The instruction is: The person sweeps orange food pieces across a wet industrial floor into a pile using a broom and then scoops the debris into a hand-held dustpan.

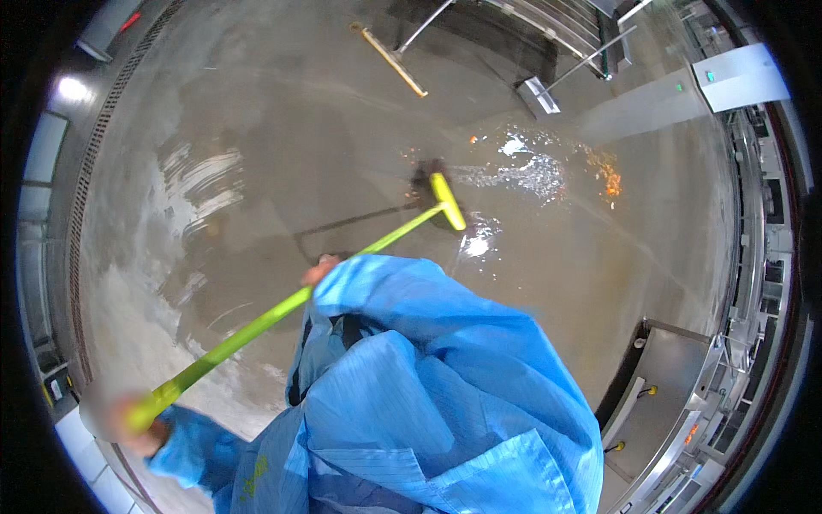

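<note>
A yellow-green, long-handled push broom slants from the lower left up to its crosswise head on the wet floor. My left hand, partly blurred, is closed round the handle's near end at the lower left. Farther up the shaft my right hand grips it, mostly hidden by its blue sleeve. Dark bristles or shadow lie beside the broom head; I cannot tell which. Just right of it are shiny wet patches and scattered orange bits.
A second wide-headed floor tool and a long-handled dustpan stand by a metal rack at the far side. A drain grating runs along the left. A steel basin and machinery line the right.
</note>
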`<action>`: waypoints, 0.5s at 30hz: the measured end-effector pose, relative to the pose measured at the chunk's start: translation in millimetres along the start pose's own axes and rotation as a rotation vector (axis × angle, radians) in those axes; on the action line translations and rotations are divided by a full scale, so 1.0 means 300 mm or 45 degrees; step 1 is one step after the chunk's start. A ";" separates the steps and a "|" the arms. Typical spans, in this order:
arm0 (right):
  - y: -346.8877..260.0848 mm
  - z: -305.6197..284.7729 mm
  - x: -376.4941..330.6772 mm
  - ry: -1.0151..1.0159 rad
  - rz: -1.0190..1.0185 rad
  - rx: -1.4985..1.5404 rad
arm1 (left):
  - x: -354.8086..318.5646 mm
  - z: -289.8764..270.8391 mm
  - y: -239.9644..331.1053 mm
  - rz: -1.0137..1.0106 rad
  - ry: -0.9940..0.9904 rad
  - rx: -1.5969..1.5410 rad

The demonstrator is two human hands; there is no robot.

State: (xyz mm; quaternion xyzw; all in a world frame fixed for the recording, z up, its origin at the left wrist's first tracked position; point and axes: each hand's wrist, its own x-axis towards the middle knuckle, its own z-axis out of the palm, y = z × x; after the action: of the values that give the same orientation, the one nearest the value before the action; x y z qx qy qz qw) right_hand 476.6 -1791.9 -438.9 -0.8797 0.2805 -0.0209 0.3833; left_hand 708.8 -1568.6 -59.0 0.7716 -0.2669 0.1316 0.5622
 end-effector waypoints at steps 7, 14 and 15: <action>-0.666 -0.392 0.325 -0.397 -0.076 0.350 | 0.413 -0.047 0.034 0.400 0.104 -0.492; -0.244 -0.130 0.490 0.000 0.012 0.247 | 0.482 0.310 -0.075 -0.078 -0.018 -0.457; -0.174 -0.201 0.455 0.033 0.049 0.201 | 0.450 0.402 -0.083 0.083 -0.121 -0.488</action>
State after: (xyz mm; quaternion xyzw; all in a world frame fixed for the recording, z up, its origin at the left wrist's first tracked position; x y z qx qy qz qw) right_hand 601.2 -1872.7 -385.1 -0.8409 0.2997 -0.0469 0.4483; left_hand 822.0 -1711.7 -51.1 0.6468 -0.3382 0.0599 0.6809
